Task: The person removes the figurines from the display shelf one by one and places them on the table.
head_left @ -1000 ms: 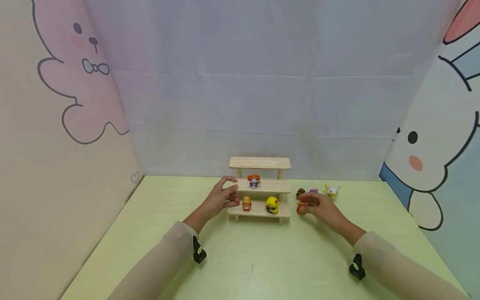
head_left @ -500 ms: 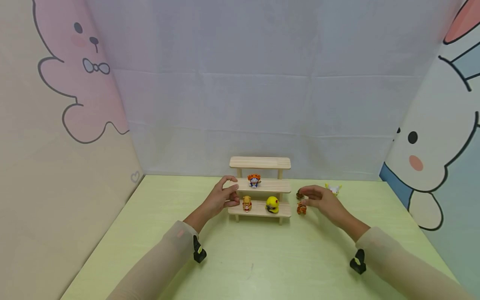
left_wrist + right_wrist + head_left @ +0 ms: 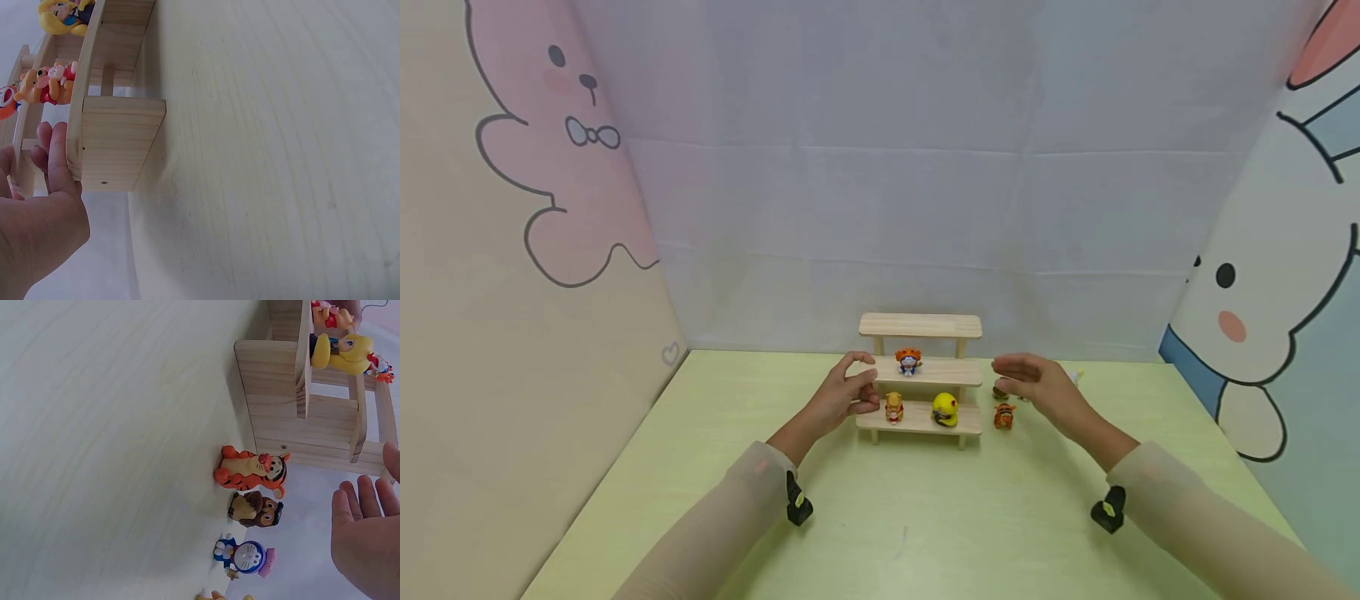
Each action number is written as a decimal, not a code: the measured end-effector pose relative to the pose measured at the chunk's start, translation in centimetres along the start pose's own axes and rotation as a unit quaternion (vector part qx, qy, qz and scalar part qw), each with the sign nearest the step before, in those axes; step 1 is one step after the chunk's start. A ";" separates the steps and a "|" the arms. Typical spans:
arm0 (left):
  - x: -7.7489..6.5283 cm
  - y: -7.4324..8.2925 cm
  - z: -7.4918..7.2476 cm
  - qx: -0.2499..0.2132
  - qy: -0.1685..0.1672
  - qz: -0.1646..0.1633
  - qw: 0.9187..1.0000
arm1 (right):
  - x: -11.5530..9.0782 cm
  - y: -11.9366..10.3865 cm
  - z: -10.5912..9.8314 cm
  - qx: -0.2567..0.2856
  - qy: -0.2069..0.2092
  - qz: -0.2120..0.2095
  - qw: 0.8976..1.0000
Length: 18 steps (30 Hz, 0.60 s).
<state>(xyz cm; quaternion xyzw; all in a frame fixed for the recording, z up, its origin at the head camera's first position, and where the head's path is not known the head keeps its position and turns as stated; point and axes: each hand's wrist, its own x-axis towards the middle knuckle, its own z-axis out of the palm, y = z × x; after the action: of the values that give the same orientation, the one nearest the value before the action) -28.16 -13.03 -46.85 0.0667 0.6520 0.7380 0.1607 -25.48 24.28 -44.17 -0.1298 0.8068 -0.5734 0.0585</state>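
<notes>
A three-tier wooden display shelf (image 3: 921, 372) stands at the back of the table. My left hand (image 3: 844, 392) grips its left end, fingers at the middle and lower boards. A cat figurine in an orange hood (image 3: 908, 362) sits on the middle board. Below it are a bear figurine (image 3: 893, 408) and a yellow-haired figurine (image 3: 61, 15). To the right of the shelf, my right hand (image 3: 1043, 389) hovers with extended fingers and holds nothing. Under and beside it stand a tiger figurine (image 3: 253, 470), an owl figurine (image 3: 255, 509) and a blue cat figurine (image 3: 245, 555).
A white and yellow figurine (image 3: 1076, 377) is mostly hidden behind my right hand. The top board (image 3: 921, 325) bears no figurine. A pale cloth backdrop (image 3: 917, 208) rises behind the table (image 3: 880, 517), with printed panels at both sides.
My right hand has left the tiger figurine and moved up and back, leaving that figurine in full view. It now covers more of the figurines behind. My left hand stays at the shelf.
</notes>
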 end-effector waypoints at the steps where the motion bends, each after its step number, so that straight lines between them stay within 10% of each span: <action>1: 0.0 0.0 0.0 0.000 0.000 0.000 1.000 | 0.1 -0.2 0.1 -0.002 -0.001 -0.002 1.000; 18: 0.2 -0.1 -0.2 -0.003 0.000 -0.008 1.000 | 2.0 -2.6 2.7 0.018 -0.019 -0.019 0.999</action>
<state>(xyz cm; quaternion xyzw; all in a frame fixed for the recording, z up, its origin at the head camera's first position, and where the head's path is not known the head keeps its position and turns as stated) -28.36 -13.12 -47.03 0.0609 0.6502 0.7388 0.1665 -26.37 20.41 -42.50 -0.1549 0.7922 -0.5866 0.0657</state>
